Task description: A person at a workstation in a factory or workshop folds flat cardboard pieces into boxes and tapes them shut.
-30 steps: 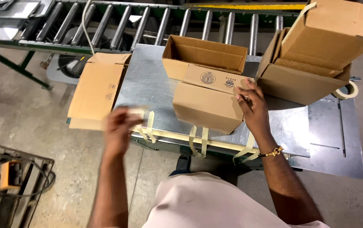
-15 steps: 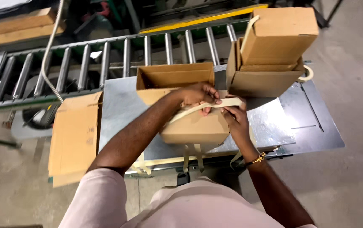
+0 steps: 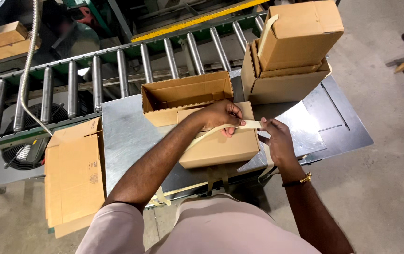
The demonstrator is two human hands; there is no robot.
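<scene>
On a metal desk (image 3: 126, 136), flattened cardboard sheets (image 3: 72, 174) lie at the left edge. At centre, the left hand (image 3: 220, 115) rests on a small open cardboard box (image 3: 211, 136), pinching a pale tape strip (image 3: 237, 126). Just right, the right hand (image 3: 274, 138) pinches the strip's other end beside the box; stacked boxes (image 3: 291, 51) stand behind.

At centre frame we see the left hand (image 3: 220, 115) and right hand (image 3: 274, 141) pinching a pale tape strip (image 3: 239, 125) stretched over a closed cardboard box (image 3: 220, 148) on the metal surface (image 3: 122, 136). An open box (image 3: 183, 96) touches it behind. Stacked boxes (image 3: 291, 51) occupy the upper right, flattened cartons (image 3: 72, 176) the lower left, a roller conveyor (image 3: 94, 77) the top.
</scene>
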